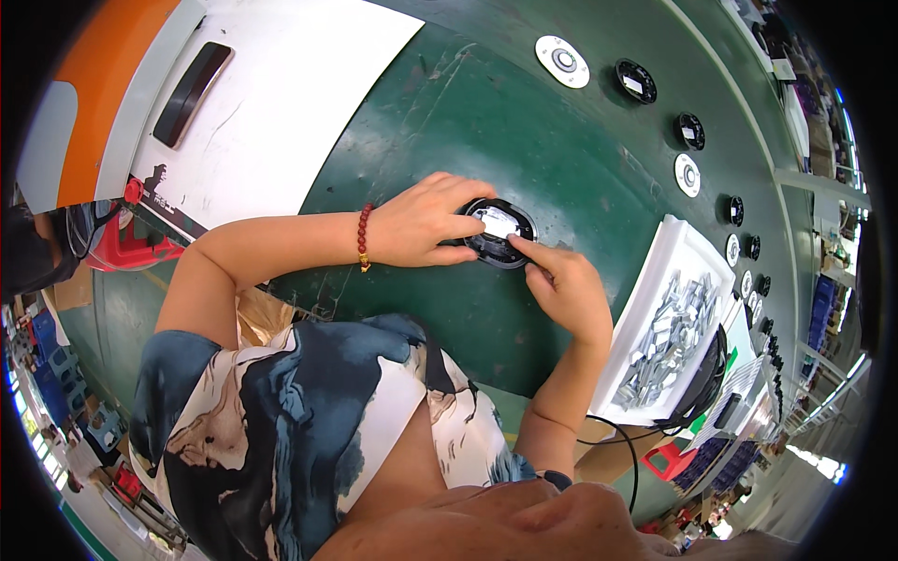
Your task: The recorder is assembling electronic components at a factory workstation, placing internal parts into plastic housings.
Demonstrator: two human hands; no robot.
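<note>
A black oval housing [481, 247] with a shiny rim lies on the green table in front of me. A flat white or silvery piece [500, 222] sits inside it. My left hand [426, 222], with a red bead bracelet on the wrist, grips the housing's left side, thumb at the near edge and fingers on the far edge and top. From the right, the outstretched index finger of my right hand [569, 285] touches the lower right edge of the silvery piece. Its other fingers are curled in, with nothing seen in them.
A white bin [613, 397] of small silvery metal pieces [666, 341] stands at my right. Round black parts [636, 82] and white discs [562, 62] line the far right side in a row. At far left are a white board [271, 93], a dark bar [192, 93] and an orange-and-grey machine [108, 84].
</note>
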